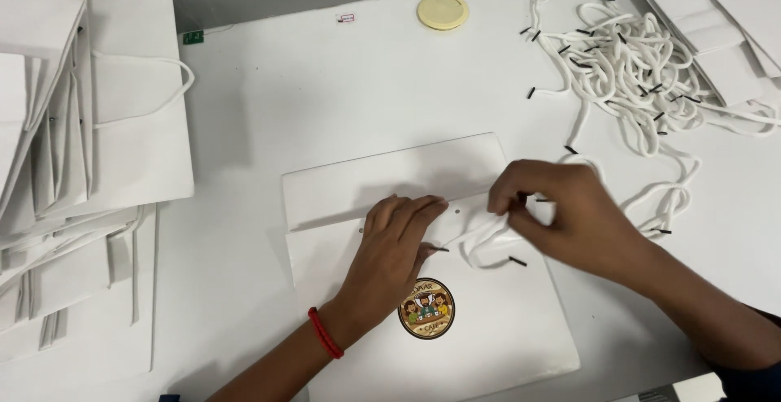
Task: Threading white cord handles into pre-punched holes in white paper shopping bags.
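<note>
Paper bag [455, 321] flat on white table [325, 93], cord pile [626, 60] beyond

A flat white paper bag [455, 329] lies at the centre of the counter [325, 93], its top flap folded back toward the far edge. A round sticker [426, 308] sits on the bag's front face, near the middle; it has a brown rim and a multicoloured cartoon picture inside. A stack of flat white paper bags [73, 166] lies at the left of the counter, and another stack of bags [716, 19] lies at the far right corner. A small white label [346, 18] with red print and a small green tag [193, 37] sit near the far edge.
</note>
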